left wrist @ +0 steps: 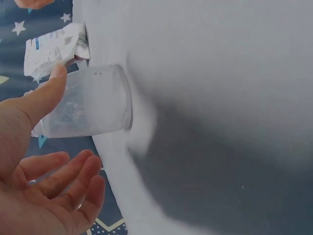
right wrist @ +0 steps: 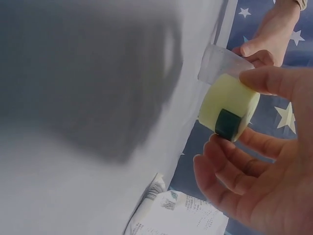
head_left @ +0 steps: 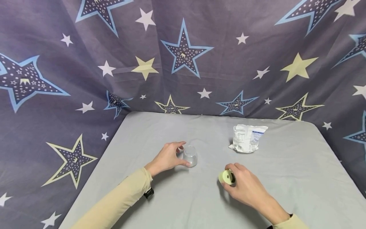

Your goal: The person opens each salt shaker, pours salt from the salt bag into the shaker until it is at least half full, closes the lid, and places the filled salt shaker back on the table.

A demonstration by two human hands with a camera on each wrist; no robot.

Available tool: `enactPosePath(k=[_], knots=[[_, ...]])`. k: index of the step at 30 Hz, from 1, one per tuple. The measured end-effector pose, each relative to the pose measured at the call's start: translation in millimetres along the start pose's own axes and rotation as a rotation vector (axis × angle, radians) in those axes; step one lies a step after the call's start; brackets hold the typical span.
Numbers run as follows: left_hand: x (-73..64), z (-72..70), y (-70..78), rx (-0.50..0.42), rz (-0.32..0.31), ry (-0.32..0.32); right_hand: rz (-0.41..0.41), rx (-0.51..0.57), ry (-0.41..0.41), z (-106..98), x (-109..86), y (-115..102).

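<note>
A small clear plastic jar (head_left: 191, 156) stands upright on the grey cloth. My left hand (head_left: 167, 158) is beside it, thumb and fingers spread around its left side. In the left wrist view the thumb overlaps the clear jar (left wrist: 100, 105) and the other fingers hang apart from it, loosely bent. To the right, my right hand (head_left: 248, 187) pinches a pale green round lid (head_left: 224, 178) between thumb and fingers, above the cloth. In the right wrist view the lid (right wrist: 225, 100) shows a dark green patch on its side.
A crumpled white packet (head_left: 246, 140) with printed text stands farther back, right of the jar. The grey cloth-covered table (head_left: 291, 168) meets a dark star-patterned curtain (head_left: 223, 82) at the back and sides.
</note>
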State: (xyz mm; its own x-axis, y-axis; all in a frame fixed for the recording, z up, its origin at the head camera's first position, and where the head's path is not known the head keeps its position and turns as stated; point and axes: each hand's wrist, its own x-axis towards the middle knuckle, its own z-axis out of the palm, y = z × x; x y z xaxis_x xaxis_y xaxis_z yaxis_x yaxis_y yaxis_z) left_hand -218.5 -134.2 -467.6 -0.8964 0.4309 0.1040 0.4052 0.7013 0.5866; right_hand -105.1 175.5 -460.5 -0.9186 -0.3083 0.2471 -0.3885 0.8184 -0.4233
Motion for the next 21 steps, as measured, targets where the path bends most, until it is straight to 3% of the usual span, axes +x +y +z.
enactPosePath(k=[12,21], knots=[[-3.0,-14.2,-0.5,-0.03,0.018,0.031,0.02,-0.016,-0.015,2,-10.9,6],[-8.5,-24.4,3.5,0.036,0.051,-0.036,0.041,-0.025,-0.038,1,-16.4,9]])
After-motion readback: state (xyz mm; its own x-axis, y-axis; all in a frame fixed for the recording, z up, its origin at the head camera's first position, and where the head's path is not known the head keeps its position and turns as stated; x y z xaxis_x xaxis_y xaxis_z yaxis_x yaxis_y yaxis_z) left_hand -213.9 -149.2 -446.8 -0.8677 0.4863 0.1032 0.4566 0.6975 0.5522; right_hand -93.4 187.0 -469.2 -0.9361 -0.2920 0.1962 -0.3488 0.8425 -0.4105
